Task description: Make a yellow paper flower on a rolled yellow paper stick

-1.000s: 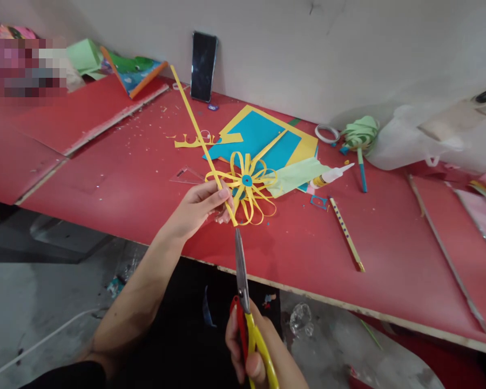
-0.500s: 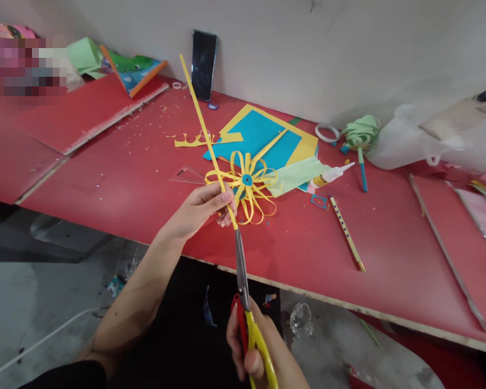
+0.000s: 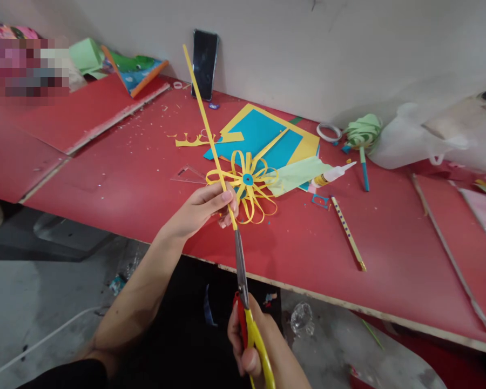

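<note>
Head view: yellow paper strip [image 3: 205,121] slants up from the left hand [image 3: 206,202], pinched between thumb and fingers; a slack pinch could let it twist. Looped flower [image 3: 248,179] lies just beyond, crushable if that hand drifts. Scissors [image 3: 240,265], gripped in the right hand [image 3: 274,340], point at the strip's lower end, contact hard to make out; skewed blades could cut crooked.

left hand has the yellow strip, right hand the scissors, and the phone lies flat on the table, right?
The phone isn't flat: the head view shows it propped up on the table. The left hand holds the yellow strip, the right hand the scissors.
</note>
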A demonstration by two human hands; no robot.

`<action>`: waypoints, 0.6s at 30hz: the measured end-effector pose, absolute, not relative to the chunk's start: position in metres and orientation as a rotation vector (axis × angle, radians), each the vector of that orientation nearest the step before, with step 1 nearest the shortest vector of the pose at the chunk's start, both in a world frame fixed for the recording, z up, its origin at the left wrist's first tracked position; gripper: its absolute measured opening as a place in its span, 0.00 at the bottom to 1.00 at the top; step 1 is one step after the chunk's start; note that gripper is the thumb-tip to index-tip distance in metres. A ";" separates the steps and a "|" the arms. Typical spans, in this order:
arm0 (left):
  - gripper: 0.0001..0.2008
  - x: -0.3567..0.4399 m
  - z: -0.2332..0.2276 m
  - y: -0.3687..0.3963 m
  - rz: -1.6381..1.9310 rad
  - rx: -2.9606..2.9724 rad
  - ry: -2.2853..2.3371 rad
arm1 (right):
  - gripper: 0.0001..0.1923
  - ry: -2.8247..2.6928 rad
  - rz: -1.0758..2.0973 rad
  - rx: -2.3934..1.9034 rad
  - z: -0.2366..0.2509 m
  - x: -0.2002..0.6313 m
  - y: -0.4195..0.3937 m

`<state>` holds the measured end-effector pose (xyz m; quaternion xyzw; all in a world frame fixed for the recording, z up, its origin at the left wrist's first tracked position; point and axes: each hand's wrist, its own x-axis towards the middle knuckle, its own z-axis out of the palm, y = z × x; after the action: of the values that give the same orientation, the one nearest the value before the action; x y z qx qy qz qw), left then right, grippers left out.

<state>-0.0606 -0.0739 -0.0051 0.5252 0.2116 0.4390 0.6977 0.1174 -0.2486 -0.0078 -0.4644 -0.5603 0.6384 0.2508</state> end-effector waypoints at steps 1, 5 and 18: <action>0.13 -0.060 -0.005 -0.074 0.976 1.171 0.460 | 0.35 -1.520 1.728 -1.273 -0.007 0.117 -0.249; 0.13 -0.060 -0.006 -0.073 0.967 1.180 0.440 | 0.33 -1.473 1.717 -1.323 -0.001 0.116 -0.255; 0.12 -0.060 -0.007 -0.073 0.965 1.197 0.438 | 0.32 -1.512 1.668 -1.447 -0.010 0.116 -0.256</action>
<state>-0.0598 -0.0729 -0.0072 0.5369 0.1963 0.4326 0.6972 0.1156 -0.2562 -0.0099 -0.5260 -0.5499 0.6064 0.2307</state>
